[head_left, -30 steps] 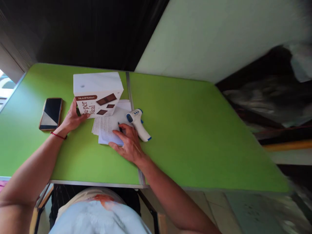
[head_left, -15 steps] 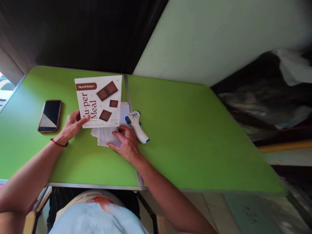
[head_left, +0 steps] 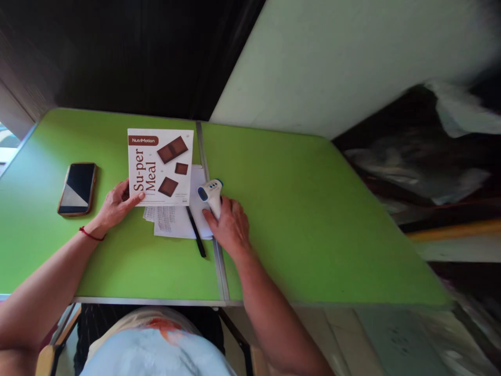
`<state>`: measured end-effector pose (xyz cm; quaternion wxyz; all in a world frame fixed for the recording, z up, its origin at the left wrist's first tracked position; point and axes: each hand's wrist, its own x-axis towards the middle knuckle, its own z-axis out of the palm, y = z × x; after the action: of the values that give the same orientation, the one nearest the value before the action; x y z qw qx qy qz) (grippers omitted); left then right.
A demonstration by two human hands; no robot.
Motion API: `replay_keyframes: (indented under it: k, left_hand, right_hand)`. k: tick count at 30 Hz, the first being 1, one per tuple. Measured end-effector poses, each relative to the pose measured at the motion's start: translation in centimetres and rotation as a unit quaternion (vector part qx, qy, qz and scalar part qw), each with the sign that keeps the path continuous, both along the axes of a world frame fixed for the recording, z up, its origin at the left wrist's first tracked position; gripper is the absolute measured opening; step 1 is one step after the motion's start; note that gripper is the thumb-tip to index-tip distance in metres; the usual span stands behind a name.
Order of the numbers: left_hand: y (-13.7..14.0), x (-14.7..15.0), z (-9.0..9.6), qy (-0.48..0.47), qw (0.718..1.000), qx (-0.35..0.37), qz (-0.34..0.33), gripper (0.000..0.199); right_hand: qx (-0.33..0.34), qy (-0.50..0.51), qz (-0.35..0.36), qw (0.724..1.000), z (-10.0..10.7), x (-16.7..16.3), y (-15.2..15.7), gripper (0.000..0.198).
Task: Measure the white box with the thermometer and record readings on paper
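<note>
My left hand point(head_left: 117, 205) grips the lower left corner of a flat white box point(head_left: 160, 167) printed "NutriMotion Su-per Meal", the thumb lying on its front. Brown squares decorate the printed face. Wrapped round the handle of a white and blue infrared thermometer point(head_left: 213, 194) is my right hand point(head_left: 231, 223); its small screen end points up and left. Between the hands, sheets of paper point(head_left: 178, 223) with dense writing lie partly hidden under the box. A black pen point(head_left: 197, 235) rests across them, its upper end covered by the box.
A phone point(head_left: 77, 188) in a brownish case lies left of my left hand. The green table point(head_left: 313, 219) has a metal seam point(head_left: 219, 271) down its middle. Behind it stand a dark panel point(head_left: 136, 57) and a pale wall point(head_left: 305, 62). Shelves with plastic bags point(head_left: 418, 162) are at the right.
My right hand has moved from the papers to the thermometer and closed round its handle. The pen now shows on the papers. The box has straightened slightly in my left hand.
</note>
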<state>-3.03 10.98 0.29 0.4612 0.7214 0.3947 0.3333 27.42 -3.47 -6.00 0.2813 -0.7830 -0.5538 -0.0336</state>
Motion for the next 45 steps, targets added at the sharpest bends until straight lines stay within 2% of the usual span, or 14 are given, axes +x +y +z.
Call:
replay_keyframes:
  k: [2,4,6,8,10,12,14,16,22,28,35,42,45]
  left_hand:
    - [0.0,0.0,0.1,-0.006,1.000,-0.005,-0.005,0.066]
    - [-0.1,0.0,0.2,-0.001,1.000,-0.003,-0.007,0.067]
    - [-0.1,0.1,0.3,0.004,1.000,0.002,-0.010,0.066]
    - [-0.1,0.1,0.2,0.001,1.000,0.004,-0.013,0.065]
    - [-0.1,0.1,0.1,0.002,1.000,0.005,-0.013,0.065]
    - [-0.1,0.1,0.0,0.008,1.000,0.003,-0.009,0.065]
    - [-0.1,0.1,-0.1,0.005,1.000,-0.007,-0.007,0.066]
    - [-0.2,0.1,-0.1,0.004,1.000,-0.011,-0.003,0.067]
    - [-0.4,0.0,0.2,-0.005,1.000,-0.005,-0.008,0.067]
    - [-0.5,-0.1,0.2,0.006,1.000,-0.004,-0.007,0.070]
    - [-0.4,-0.3,-0.1,0.023,1.000,0.016,0.001,0.068]
    - [-0.4,-0.4,0.0,0.033,0.999,0.024,0.000,0.067]
    - [-0.4,-0.4,0.1,0.044,0.998,0.033,0.003,0.065]
  right_hand:
    - [-0.011,0.054,-0.007,0.998,-0.3,0.3,0.2,0.049]
    - [0.030,0.139,-0.008,0.990,0.1,0.0,0.2,0.056]
    - [0.099,0.250,0.021,0.963,1.2,-1.0,-0.1,0.061]
    - [0.141,0.367,0.084,0.916,2.5,-2.5,-0.6,0.055]
    - [0.111,0.473,0.156,0.860,3.6,-4.3,-1.3,0.041]
    - [0.047,0.543,0.205,0.813,4.2,-5.9,-1.8,0.035]
    - [-0.002,0.582,0.229,0.780,4.4,-7.2,-1.9,0.036]
    - [-0.018,0.604,0.236,0.761,4.3,-8.0,-1.8,0.036]
    - [-0.021,0.612,0.244,0.752,4.5,-8.3,-1.2,0.044]
    - [-0.048,0.639,0.273,0.718,4.3,-8.3,-1.2,0.061]
    - [-0.052,0.649,0.279,0.706,3.6,-8.7,-1.3,0.064]
    - [-0.040,0.652,0.273,0.707,3.6,-8.9,-1.5,0.060]
    - [-0.035,0.662,0.271,0.698,3.7,-8.9,-1.5,0.060]
